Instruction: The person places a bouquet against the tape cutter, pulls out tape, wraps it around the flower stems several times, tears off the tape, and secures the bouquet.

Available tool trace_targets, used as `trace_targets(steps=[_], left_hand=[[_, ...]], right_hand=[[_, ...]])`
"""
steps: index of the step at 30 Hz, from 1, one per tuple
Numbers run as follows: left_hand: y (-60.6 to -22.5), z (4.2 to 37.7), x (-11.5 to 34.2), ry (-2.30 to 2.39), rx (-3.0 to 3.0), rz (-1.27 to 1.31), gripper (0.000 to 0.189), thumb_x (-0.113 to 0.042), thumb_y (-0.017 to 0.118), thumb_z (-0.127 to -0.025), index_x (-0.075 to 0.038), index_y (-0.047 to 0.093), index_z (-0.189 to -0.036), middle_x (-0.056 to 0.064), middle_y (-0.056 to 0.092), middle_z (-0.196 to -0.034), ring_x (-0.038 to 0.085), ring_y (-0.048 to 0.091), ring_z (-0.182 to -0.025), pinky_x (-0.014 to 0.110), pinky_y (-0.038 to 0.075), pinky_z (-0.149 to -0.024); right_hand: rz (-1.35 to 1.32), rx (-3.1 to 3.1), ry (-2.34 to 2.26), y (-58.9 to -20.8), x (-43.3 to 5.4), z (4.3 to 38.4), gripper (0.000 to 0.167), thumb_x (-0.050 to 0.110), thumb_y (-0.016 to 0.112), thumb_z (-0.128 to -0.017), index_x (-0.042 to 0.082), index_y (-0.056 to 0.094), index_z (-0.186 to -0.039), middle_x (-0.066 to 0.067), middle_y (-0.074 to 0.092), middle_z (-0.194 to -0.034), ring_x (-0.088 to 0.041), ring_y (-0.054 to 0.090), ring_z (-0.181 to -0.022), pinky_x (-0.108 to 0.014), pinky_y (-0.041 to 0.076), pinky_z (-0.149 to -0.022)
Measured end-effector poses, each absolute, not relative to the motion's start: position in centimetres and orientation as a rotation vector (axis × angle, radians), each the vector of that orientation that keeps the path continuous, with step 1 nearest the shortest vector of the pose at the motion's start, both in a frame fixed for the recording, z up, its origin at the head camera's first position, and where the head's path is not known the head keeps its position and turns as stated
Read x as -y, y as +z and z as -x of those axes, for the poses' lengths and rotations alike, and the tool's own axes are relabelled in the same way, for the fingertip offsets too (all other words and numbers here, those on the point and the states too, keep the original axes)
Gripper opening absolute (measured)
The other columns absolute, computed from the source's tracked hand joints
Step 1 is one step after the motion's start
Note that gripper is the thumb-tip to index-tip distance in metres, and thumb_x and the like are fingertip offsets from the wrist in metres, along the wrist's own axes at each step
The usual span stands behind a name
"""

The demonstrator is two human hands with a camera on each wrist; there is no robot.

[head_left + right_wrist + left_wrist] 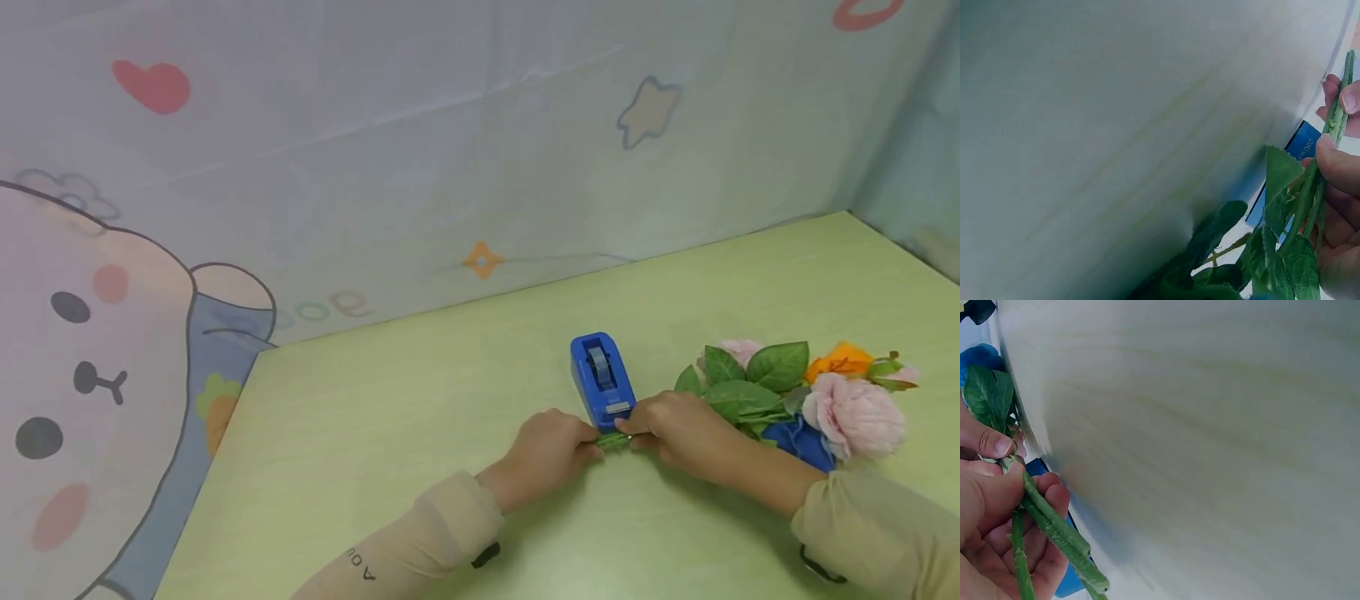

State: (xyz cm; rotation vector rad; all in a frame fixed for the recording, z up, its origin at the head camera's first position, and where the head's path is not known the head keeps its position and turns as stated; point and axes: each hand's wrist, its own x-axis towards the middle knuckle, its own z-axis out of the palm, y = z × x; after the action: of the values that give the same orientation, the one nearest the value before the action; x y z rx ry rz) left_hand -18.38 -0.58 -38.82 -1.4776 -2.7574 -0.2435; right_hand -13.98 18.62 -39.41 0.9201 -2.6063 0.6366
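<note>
A bunch of flowers [855,414] with pink, orange and blue blooms lies across the right side, its green stems [1054,528] running left through both hands. My left hand [546,458] pinches the stems near their cut ends between thumb and fingers. Closer to the leaves [1285,181], my right hand [686,437] grips the same stems, a short gap from the left hand. Just behind the hands stands a blue tape dispenser [602,379] with a roll of clear tape; its near end is close to the right fingertips. Whether tape is on the stems cannot be made out.
The pale green table [390,417] spreads around the hands. Behind it hangs a light curtain [420,150] with printed hearts, stars and a cartoon bear [135,375] at the left.
</note>
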Motion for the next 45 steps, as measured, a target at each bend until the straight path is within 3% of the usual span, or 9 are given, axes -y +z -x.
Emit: trace_targets(steps=[17,29,36,45], left_hand=[[-39.3,18.4,0.9,-0.293,2.755,1.532,0.011,-0.024,0.069,-0.084,-0.015,0.074,-0.086,-0.009,0.069,-0.078,-0.003,0.056,-0.064,0.010,0.039,-0.057],[-38.9,17.7,0.7,-0.240,2.756,1.536,0.010,-0.024,0.069,-0.084,-0.015,0.073,-0.082,-0.010,0.066,-0.072,-0.004,0.049,-0.056,0.010,0.036,-0.053],[-38.8,17.7,0.7,-0.251,2.755,1.544,0.012,-0.025,0.069,-0.084,-0.014,0.073,-0.084,-0.009,0.066,-0.073,-0.004,0.048,-0.055,0.010,0.036,-0.052],[-38.7,17.9,0.7,-0.218,2.685,1.551,0.012,-0.028,0.069,-0.084,-0.016,0.072,-0.084,-0.011,0.066,-0.073,-0.004,0.049,-0.056,0.010,0.037,-0.051]], right_hand=[[-0.946,2.734,0.732,-39.9,-18.6,14.4,0.015,0.000,0.079,-0.068,0.007,0.073,-0.080,0.000,0.068,-0.076,-0.015,0.064,-0.068,-0.027,0.051,-0.058],[-0.976,2.814,0.610,-39.6,-18.2,14.0,0.022,-0.002,0.077,-0.069,0.015,0.064,-0.073,0.009,0.052,-0.070,-0.005,0.047,-0.062,-0.025,0.039,-0.053],[-1.004,2.856,0.588,-39.1,-18.2,13.9,0.014,0.004,0.077,-0.072,0.012,0.066,-0.076,0.009,0.053,-0.073,-0.005,0.048,-0.063,-0.027,0.041,-0.055],[-1.014,2.951,0.781,-38.4,-18.8,14.2,0.018,0.008,0.070,-0.082,0.016,0.058,-0.071,0.013,0.047,-0.066,-0.002,0.036,-0.058,-0.023,0.033,-0.052]])
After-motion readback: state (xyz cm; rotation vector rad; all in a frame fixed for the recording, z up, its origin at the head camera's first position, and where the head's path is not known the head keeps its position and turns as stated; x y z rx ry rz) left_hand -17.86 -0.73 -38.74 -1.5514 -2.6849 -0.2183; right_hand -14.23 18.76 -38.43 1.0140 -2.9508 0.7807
